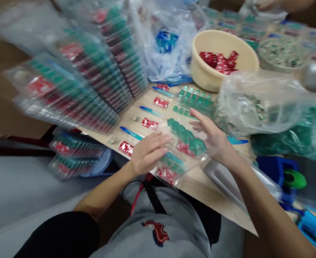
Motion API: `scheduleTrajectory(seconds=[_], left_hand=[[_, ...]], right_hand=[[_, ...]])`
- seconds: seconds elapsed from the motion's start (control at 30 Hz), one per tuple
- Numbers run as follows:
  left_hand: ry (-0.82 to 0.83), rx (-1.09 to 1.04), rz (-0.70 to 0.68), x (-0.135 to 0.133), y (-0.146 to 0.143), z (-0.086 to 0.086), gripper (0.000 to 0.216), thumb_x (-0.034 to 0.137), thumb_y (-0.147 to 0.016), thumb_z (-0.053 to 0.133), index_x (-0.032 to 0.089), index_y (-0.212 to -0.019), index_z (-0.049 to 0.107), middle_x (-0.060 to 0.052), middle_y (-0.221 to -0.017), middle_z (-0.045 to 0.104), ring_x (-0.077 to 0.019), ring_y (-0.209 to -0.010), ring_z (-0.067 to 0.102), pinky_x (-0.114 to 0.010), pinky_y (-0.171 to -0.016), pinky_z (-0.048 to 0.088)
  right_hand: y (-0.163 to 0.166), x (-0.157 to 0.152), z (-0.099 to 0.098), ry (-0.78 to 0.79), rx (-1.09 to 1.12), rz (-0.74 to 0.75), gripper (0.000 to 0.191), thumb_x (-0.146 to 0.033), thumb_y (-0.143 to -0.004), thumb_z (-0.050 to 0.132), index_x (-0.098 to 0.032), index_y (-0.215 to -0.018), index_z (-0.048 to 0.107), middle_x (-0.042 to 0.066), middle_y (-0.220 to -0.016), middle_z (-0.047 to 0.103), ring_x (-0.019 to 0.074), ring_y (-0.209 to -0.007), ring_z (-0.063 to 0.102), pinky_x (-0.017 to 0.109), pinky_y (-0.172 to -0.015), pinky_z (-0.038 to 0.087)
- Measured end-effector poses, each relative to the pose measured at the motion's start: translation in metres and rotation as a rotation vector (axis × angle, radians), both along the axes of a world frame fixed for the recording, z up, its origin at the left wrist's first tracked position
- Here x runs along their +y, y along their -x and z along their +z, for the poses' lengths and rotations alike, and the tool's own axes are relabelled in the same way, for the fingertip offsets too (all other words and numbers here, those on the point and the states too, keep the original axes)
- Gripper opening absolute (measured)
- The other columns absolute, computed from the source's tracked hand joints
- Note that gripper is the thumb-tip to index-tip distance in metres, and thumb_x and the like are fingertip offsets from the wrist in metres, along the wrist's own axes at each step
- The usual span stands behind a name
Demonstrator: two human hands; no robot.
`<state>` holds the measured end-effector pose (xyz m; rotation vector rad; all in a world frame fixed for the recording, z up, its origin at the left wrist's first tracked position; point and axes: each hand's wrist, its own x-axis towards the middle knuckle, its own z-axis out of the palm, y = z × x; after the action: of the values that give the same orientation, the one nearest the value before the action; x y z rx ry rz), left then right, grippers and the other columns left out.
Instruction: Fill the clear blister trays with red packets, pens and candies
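Note:
My left hand lies with fingers stretched out over the left edge of a clear plastic blister tray. Inside this tray are green pieces, a red-and-white packet and a blue pen-like stick. At the tray's right side is my right hand, its fingers spread and raised above the green pieces; its palm is close to the tray edge, and contact is unclear. Left of my hands, red packets, blue sticks and small pale pieces lie in rows on the table.
Stacked filled trays lean at the left. A cream tub holds red packets. Plastic bags crowd the right, near a blue tape dispenser. More trays sit below the table edge. Another person's hand shows at top right.

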<state>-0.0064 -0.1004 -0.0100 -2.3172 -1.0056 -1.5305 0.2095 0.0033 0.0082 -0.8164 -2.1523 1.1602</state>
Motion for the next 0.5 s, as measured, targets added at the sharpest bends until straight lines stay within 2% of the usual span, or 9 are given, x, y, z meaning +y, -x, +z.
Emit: scheduleTrajectory(seconds=[0.07, 0.13, 0.2, 0.27, 0.37, 0.43, 0.5], left_hand=[[0.086, -0.122, 0.019, -0.022, -0.005, -0.010, 0.021, 0.006, -0.093, 0.052, 0.017, -0.110, 0.055, -0.012, -0.123, 0.069, -0.0158, -0.126, 0.058, -0.035, -0.104, 0.053], [0.159, -0.249, 0.041, -0.041, -0.009, -0.020, 0.022, 0.005, -0.093, 0.052, 0.017, -0.111, 0.054, -0.013, -0.119, 0.070, -0.0171, -0.125, 0.059, -0.035, -0.103, 0.054], [0.223, -0.433, 0.081, -0.057, -0.010, -0.028, 0.028, 0.006, -0.093, 0.052, 0.022, -0.117, 0.052, -0.011, -0.117, 0.071, -0.0172, -0.120, 0.063, -0.035, -0.099, 0.057], [0.274, -0.660, 0.180, -0.071, -0.004, -0.033, 0.040, 0.008, -0.094, 0.054, 0.028, -0.127, 0.047, -0.007, -0.116, 0.070, -0.0152, -0.107, 0.069, -0.032, -0.091, 0.060], [0.348, -0.917, 0.422, -0.082, 0.026, -0.042, 0.051, 0.014, -0.094, 0.058, 0.034, -0.137, 0.038, -0.002, -0.107, 0.069, -0.0101, -0.080, 0.072, -0.024, -0.075, 0.060], [0.441, -0.960, 0.582, -0.083, 0.054, -0.051, 0.044, 0.021, -0.093, 0.060, 0.030, -0.134, 0.043, -0.001, -0.100, 0.068, -0.0087, -0.069, 0.067, -0.022, -0.068, 0.057], [0.568, -0.918, 0.752, -0.079, 0.082, -0.063, 0.037, 0.026, -0.091, 0.061, 0.022, -0.127, 0.051, -0.003, -0.094, 0.066, -0.0103, -0.067, 0.063, -0.024, -0.067, 0.055]], right_hand=[[0.017, -0.003, -0.004, 0.087, 0.010, 0.126, 0.052, -0.037, -0.088, 0.059, -0.031, -0.139, 0.049, 0.007, -0.146, 0.049, 0.0247, -0.125, 0.056, 0.047, -0.102, 0.050], [0.034, -0.004, -0.008, 0.192, -0.008, 0.222, 0.036, -0.040, -0.087, 0.059, -0.025, -0.120, 0.061, 0.009, -0.136, 0.058, 0.0248, -0.121, 0.059, 0.045, -0.100, 0.050], [0.052, -0.002, -0.012, 0.289, -0.059, 0.278, 0.027, -0.042, -0.084, 0.062, -0.021, -0.100, 0.066, 0.010, -0.115, 0.068, 0.0232, -0.105, 0.066, 0.041, -0.091, 0.055], [0.072, -0.001, -0.016, 0.349, -0.102, 0.305, 0.026, -0.043, -0.081, 0.065, -0.019, -0.090, 0.063, 0.008, -0.095, 0.071, 0.0201, -0.087, 0.068, 0.035, -0.080, 0.057], [0.107, -0.003, -0.022, 0.337, -0.207, 0.289, 0.025, -0.039, -0.083, 0.062, -0.019, -0.097, 0.056, 0.004, -0.084, 0.070, 0.0160, -0.073, 0.066, 0.027, -0.064, 0.054], [0.130, -0.009, -0.028, 0.258, -0.342, 0.244, 0.024, -0.032, -0.088, 0.055, -0.019, -0.108, 0.050, 0.002, -0.082, 0.069, 0.0141, -0.067, 0.064, 0.024, -0.059, 0.050], [0.151, -0.016, -0.035, 0.159, -0.458, 0.203, 0.024, -0.025, -0.092, 0.051, -0.019, -0.114, 0.048, 0.001, -0.081, 0.069, 0.0142, -0.066, 0.063, 0.025, -0.061, 0.048]])
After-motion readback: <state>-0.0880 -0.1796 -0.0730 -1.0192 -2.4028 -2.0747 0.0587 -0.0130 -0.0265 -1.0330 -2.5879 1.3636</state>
